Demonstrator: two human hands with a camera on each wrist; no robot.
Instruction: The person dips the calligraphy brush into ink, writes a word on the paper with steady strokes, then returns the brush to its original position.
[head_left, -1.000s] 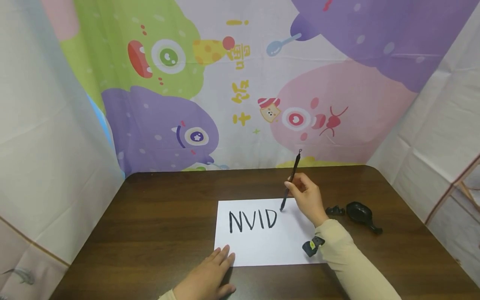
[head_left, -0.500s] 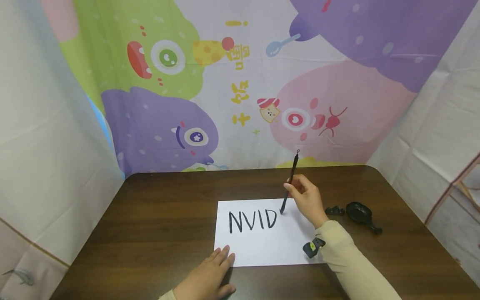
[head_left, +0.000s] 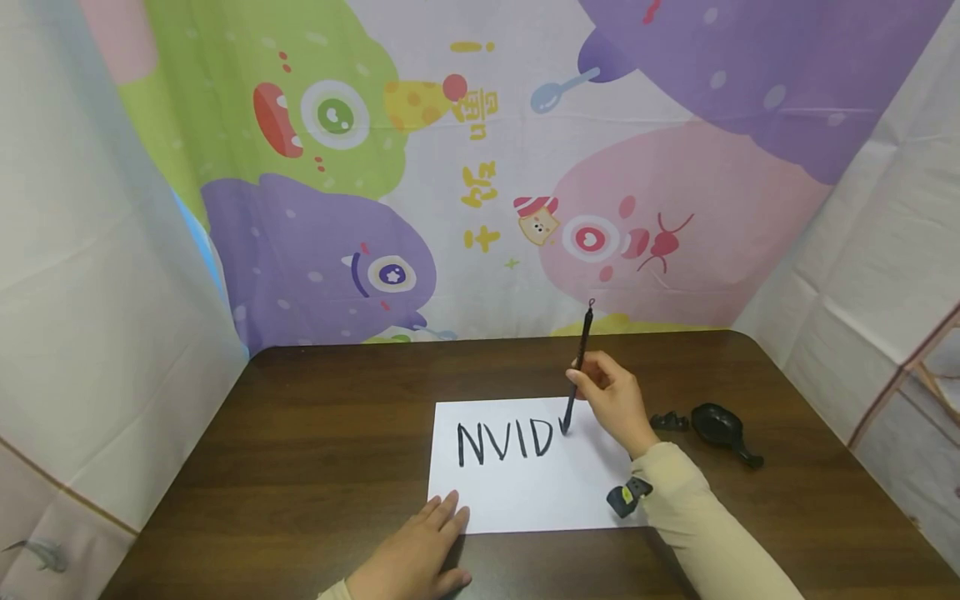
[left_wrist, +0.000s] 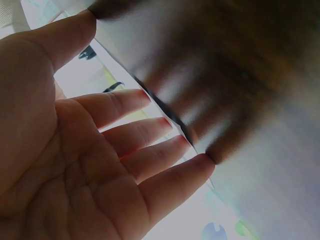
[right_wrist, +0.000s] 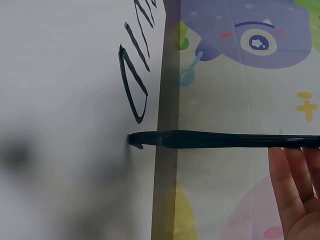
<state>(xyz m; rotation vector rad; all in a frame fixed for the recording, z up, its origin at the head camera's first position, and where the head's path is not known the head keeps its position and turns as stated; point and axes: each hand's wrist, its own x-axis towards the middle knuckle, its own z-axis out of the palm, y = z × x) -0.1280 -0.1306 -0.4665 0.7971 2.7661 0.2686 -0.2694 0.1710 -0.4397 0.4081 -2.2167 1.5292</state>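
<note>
A white sheet of paper lies on the table, bearing the black letters NVID. My right hand pinches a black writing brush, held nearly upright with a small loop at its top end. The brush tip touches the paper just right of the D, with a short dark stroke beneath it in the right wrist view. At the sheet's lower left corner rests my left hand, its fingers spread and fairly straight. In the left wrist view the fingertips touch the surface.
Right of the paper lie a small black brush rest and a black spoon-shaped dish with a handle. The brown table ends at a printed cartoon curtain behind. Pale cloth hangs on both sides.
The brush tip has moved slightly down the paper, leaving a short stroke beside the D. The brush's top has shifted a little left. My left hand stays in place.
</note>
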